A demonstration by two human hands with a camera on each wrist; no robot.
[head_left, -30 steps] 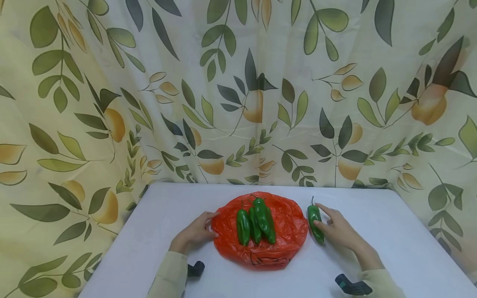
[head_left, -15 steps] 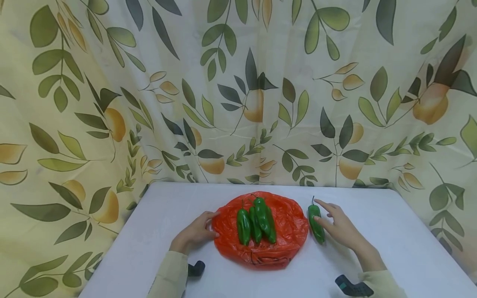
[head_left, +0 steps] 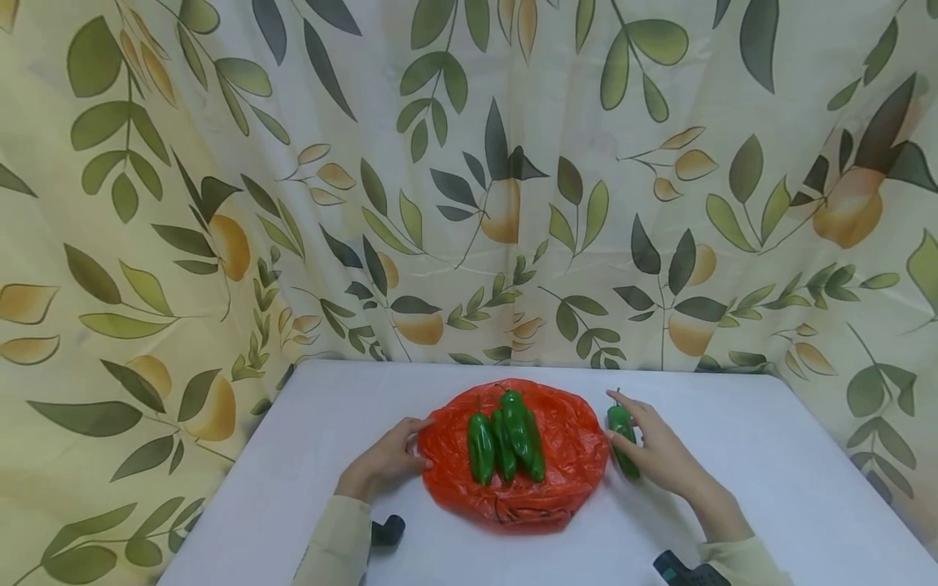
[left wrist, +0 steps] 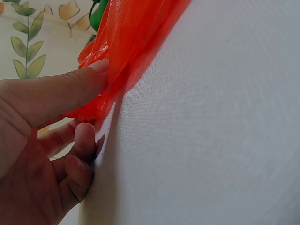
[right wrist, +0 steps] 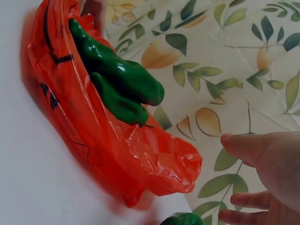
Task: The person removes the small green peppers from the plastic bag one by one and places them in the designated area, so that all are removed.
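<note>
A crumpled red plastic bag (head_left: 575,464) lies spread on the white table, with several green peppers (head_left: 519,427) piled on its middle. At the bag's left edge my left hand (head_left: 384,464) pinches the plastic; in the left wrist view its thumb (left wrist: 70,91) lies over the red film and the fingers curl underneath. Another green pepper (head_left: 620,423) rests on the table just right of the bag, partly covered by my right hand (head_left: 659,452). That hand is spread over it, fingers and thumb reaching towards the bag's right edge. In the right wrist view a gap separates thumb and bag (right wrist: 159,164).
The white table (head_left: 440,561) ends at the back against a leaf-and-fruit patterned curtain (head_left: 469,203). Dark wrist devices (head_left: 388,531) sit beside both sleeves, close over the tabletop.
My right hand has let go of the lone pepper and shifted left over it, towards the bag. The left hand keeps its hold on the bag, and the piled peppers stay put.
</note>
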